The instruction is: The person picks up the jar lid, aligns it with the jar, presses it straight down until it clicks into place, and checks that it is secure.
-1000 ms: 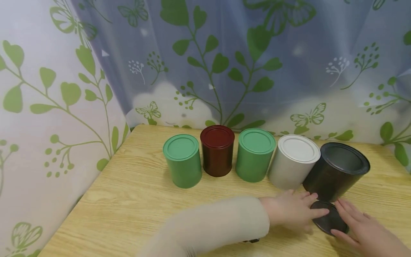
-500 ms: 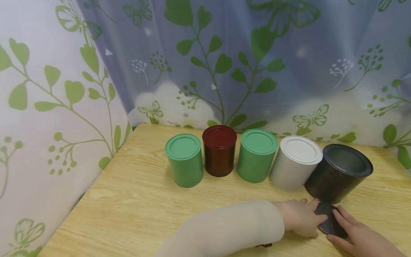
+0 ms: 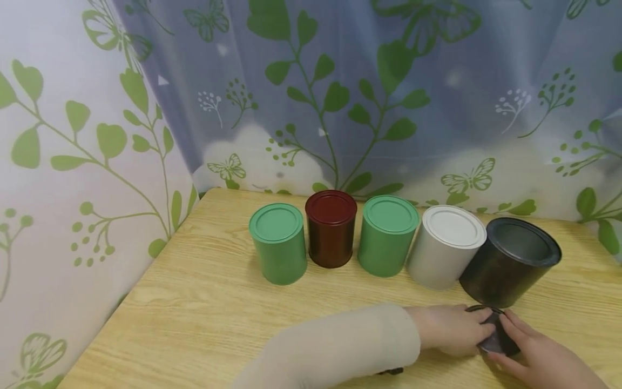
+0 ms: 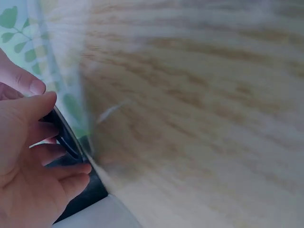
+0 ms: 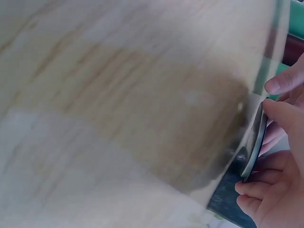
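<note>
A round black lid [image 3: 499,341] is between my two hands near the table's front right, one edge raised off the wood. My left hand [image 3: 454,328] grips its left side, the thumb and fingertips at the edge. On the opposite side my right hand [image 3: 544,354] holds it too, partly covering it. The left wrist view shows the lid [image 4: 70,140] edge-on between the left fingers; the right wrist view shows the lid [image 5: 257,137] by the right thumb and fingers. Just behind stands a black can [image 3: 505,275] with a dark, sunken top; its depth is unclear.
Left of the black can stand a white can [image 3: 439,259], a green can [image 3: 386,248], a dark red can [image 3: 331,240] and another green can [image 3: 279,256]. A leaf-patterned curtain [image 3: 301,146] hangs behind the wooden table [image 3: 204,313].
The fingers of both hands have closed in on the lid's edge. The lid has gone from lying flat to tilted. The cans stay in place.
</note>
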Demonstrator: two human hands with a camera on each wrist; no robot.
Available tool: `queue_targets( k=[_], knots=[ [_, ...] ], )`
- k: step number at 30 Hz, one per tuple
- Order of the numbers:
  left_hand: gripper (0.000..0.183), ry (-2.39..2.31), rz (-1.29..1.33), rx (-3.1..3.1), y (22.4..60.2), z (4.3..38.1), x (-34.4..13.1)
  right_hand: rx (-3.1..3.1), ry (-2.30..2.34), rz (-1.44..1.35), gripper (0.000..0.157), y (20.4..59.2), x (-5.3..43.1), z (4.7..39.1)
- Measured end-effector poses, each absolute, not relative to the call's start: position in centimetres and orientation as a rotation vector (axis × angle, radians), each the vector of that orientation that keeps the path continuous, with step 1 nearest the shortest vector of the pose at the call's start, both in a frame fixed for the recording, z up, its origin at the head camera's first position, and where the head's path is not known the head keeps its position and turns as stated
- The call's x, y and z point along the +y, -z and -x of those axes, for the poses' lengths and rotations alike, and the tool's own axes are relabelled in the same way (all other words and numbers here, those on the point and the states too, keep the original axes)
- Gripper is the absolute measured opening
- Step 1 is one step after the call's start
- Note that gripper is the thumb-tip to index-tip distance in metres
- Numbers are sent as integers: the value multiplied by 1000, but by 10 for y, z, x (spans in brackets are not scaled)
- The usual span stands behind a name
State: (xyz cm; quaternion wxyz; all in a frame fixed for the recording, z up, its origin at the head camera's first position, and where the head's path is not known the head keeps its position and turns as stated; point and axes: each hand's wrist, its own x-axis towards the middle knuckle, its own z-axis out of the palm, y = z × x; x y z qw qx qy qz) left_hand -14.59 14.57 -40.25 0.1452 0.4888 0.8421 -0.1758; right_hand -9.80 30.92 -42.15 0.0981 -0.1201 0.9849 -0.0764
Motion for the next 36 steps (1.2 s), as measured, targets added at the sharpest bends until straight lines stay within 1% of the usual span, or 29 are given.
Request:
queue_targets(
  k=[3,8,12,18,20,23,29,36],
  knots=[
    [57,503,-1533,2472,395,146,140,2958,235,340,91,411,307,95],
    [50,460,-1738,2608,374,144,126,3092,209,343,87,386,309,91],
    [46,366,-1820,2730,350,143,117,3215,176,323,86,363,307,88],
    [47,464,-1951,2830,320,155,121,3441,410,460,79,341,310,92],
    [48,516,-1931,2822,314,163,127,3467,419,504,79,337,313,98],
    [49,516,-1827,2798,309,174,136,3472,312,512,81,329,317,110],
    [49,412,-1607,2722,310,192,151,3322,176,407,84,324,327,131],
    [48,442,-1460,2690,310,203,163,3197,193,381,79,324,337,146]
  ],
)
